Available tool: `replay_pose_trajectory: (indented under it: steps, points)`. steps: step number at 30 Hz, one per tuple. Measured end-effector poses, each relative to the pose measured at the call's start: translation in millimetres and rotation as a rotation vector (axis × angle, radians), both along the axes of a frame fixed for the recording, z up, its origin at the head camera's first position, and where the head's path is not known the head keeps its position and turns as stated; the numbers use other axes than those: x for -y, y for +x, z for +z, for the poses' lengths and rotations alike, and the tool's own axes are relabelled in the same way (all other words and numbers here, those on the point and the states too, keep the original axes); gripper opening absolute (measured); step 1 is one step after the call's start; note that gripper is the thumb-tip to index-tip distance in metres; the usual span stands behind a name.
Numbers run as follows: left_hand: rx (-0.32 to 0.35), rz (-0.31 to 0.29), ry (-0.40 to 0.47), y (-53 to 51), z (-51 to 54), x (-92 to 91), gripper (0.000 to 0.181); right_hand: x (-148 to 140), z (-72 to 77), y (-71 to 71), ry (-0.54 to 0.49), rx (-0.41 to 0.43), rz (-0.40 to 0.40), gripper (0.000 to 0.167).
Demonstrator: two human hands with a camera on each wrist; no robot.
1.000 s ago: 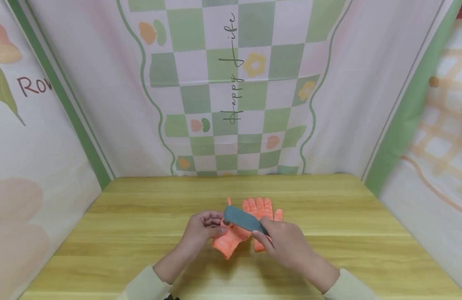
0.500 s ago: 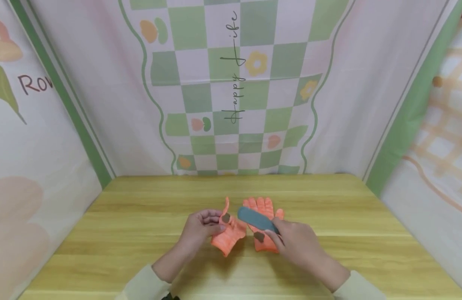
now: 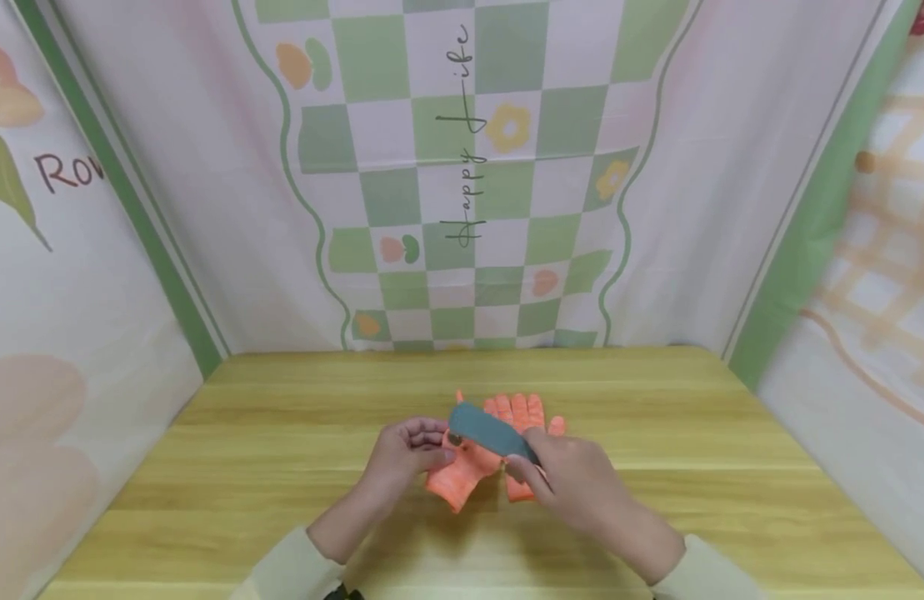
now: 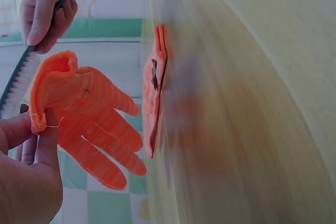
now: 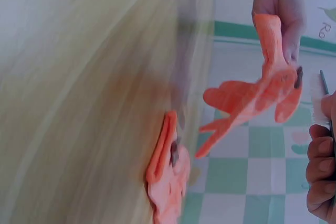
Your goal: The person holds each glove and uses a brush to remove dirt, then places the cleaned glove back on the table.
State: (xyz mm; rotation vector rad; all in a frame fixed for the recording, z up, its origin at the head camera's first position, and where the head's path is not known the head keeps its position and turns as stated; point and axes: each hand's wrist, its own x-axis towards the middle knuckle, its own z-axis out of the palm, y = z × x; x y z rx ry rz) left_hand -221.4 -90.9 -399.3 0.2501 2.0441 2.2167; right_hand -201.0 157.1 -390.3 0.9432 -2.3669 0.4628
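My left hand (image 3: pixel 397 458) pinches the cuff edge of an orange knit glove (image 3: pixel 457 485), holding it up off the table; its fingers dangle in the left wrist view. A dark brown patch (image 5: pixel 298 77) marks that glove. By its handle, my right hand (image 3: pixel 577 479) grips a blue-grey brush (image 3: pixel 487 429) with white bristles (image 4: pixel 21 82). The brush head is over the held glove, near the patch; whether bristles touch it I cannot tell. A second orange glove (image 3: pixel 518 408) lies flat on the table, partly hidden by my right hand, with its own brown patch (image 5: pixel 175 153).
Both gloves are near the middle of a wood-grain table (image 3: pixel 282 433). Behind it hangs a green-and-white checkered cloth (image 3: pixel 439 192) with printed lettering. More printed cloth hangs at the left side (image 3: pixel 79 333) and right side (image 3: pixel 874 333).
Half a second ago the brush was farther right, by the lying glove; it has swung back left over the held glove, about where it was a second ago. My left hand has barely moved.
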Motion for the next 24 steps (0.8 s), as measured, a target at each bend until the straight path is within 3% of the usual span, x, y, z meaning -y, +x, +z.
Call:
replay_pose_trajectory:
  steps: [7,18,24]
  points:
    - [0.000,-0.007,0.010,1.4,-1.7,1.3,0.031,5.2,-9.1,0.3,0.012,-0.036,0.016,0.028]
    - [-0.026,-0.004,-0.008,-1.1,-7.9,1.2,0.031,-1.6,-15.8,-0.7,0.003,0.008,-0.012,0.026]
    - [-0.012,-0.001,0.014,-0.5,-6.2,1.1,0.031,-10.1,-20.5,-2.0,0.031,0.046,-0.055,0.024]
